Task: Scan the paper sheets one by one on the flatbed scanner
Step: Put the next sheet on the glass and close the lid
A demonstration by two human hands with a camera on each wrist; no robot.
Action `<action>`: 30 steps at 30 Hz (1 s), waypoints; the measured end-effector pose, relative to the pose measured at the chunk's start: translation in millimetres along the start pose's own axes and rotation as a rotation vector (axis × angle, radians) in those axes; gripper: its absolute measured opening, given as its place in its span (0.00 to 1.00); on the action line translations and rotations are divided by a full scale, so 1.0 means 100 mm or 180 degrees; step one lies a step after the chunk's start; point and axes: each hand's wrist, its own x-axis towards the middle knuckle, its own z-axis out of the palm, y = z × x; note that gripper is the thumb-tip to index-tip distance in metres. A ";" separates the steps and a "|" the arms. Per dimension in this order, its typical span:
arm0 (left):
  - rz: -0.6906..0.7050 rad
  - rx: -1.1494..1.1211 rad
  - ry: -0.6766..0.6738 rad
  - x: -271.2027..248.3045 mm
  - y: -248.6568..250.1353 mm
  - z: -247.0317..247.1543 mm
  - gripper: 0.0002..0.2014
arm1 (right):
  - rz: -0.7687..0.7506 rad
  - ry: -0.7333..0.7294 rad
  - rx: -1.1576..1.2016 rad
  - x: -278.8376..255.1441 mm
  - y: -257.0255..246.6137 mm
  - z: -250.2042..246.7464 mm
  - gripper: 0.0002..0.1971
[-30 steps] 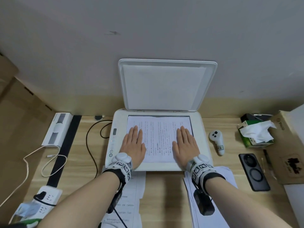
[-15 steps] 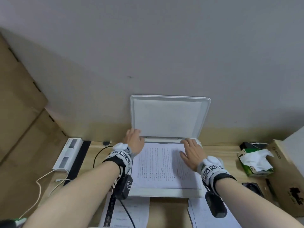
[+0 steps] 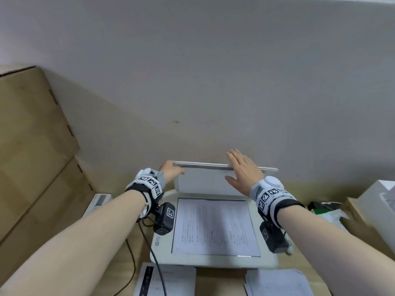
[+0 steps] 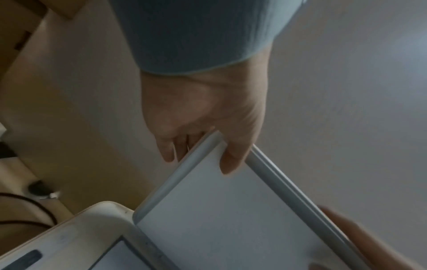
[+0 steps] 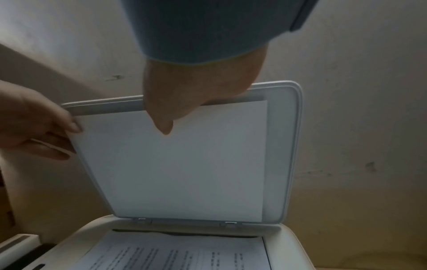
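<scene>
The white flatbed scanner (image 3: 267,260) sits on the wooden desk with a printed paper sheet (image 3: 213,225) (image 5: 175,255) flat on its glass. The scanner lid (image 3: 203,182) (image 4: 231,210) (image 5: 184,164) is raised and leans forward over the glass. My left hand (image 3: 171,171) (image 4: 208,127) (image 5: 34,124) pinches the lid's top left corner, thumb on the inner face and fingers behind. My right hand (image 3: 243,169) (image 5: 184,91) lies over the lid's top edge with straight fingers, its thumb against the inner face.
Two paper stacks lie in front of the scanner, one at the left (image 3: 171,280) and one at the right (image 3: 277,283). Cardboard boxes (image 3: 32,146) stand at the left, another box (image 3: 363,212) and a tissue pack (image 3: 329,215) at the right. A black cable (image 3: 132,263) runs left of the scanner.
Both hands left the sheet on the glass and rose to the lid's top edge. The lid has tipped forward from upright. The head view has tilted upward.
</scene>
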 end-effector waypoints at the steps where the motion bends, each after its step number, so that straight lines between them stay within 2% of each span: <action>1: 0.0042 0.0089 -0.0211 -0.06 -0.07 -0.03 0.05 | 0.0060 -0.0102 -0.0043 -0.04 -0.04 0.00 0.29; 2: 0.0131 0.0236 -0.0416 -0.13 -0.12 -0.05 0.01 | 0.0158 -0.0266 -0.0080 -0.07 -0.10 -0.02 0.22; 3: 0.0197 0.0444 -0.0622 -0.20 -0.18 -0.06 0.02 | 0.0268 -0.0595 -0.0114 -0.09 -0.16 -0.03 0.20; 6: 0.0465 0.1428 -0.1237 -0.37 -0.26 0.03 0.08 | 0.0212 -0.1494 -0.0229 -0.18 -0.30 0.02 0.23; 8: 0.0650 0.2131 -0.1468 -0.51 -0.30 0.19 0.12 | 0.0081 -0.1635 -0.0269 -0.30 -0.38 0.13 0.21; 11: 0.0719 0.2768 -0.1582 -0.66 -0.52 0.51 0.31 | -0.0211 -0.1803 -0.0175 -0.58 -0.46 0.36 0.22; 14: 0.0942 0.3222 -0.1581 -0.80 -0.84 0.76 0.42 | -0.0184 -0.1823 -0.0042 -0.91 -0.51 0.64 0.32; 16: 0.1031 0.3231 -0.1531 -0.90 -1.08 0.85 0.46 | -0.0095 -0.1706 0.0173 -1.12 -0.56 0.83 0.41; 18: 0.0951 0.3098 -0.1715 -0.96 -1.35 0.94 0.49 | -0.0090 -0.1750 0.0400 -1.29 -0.61 1.05 0.46; 20: 0.0884 0.3042 -0.1872 -1.05 -1.59 1.03 0.51 | 0.0010 -0.1904 0.0486 -1.47 -0.66 1.21 0.45; 23: 0.0943 0.3075 -0.1770 -1.16 -1.79 1.12 0.54 | 0.0065 -0.1842 0.0534 -1.65 -0.72 1.46 0.42; 25: 0.0963 0.3005 -0.1693 -1.17 -1.79 1.11 0.53 | 0.0080 -0.1664 0.0562 -1.68 -0.73 1.51 0.40; 27: 0.0966 0.2812 -0.1690 -1.15 -1.76 1.10 0.47 | 0.0088 -0.1479 0.0617 -1.64 -0.71 1.52 0.40; 30: 0.0938 0.2390 -0.1543 -1.15 -1.76 1.02 0.38 | 0.0055 -0.1376 0.0638 -1.52 -0.73 1.56 0.44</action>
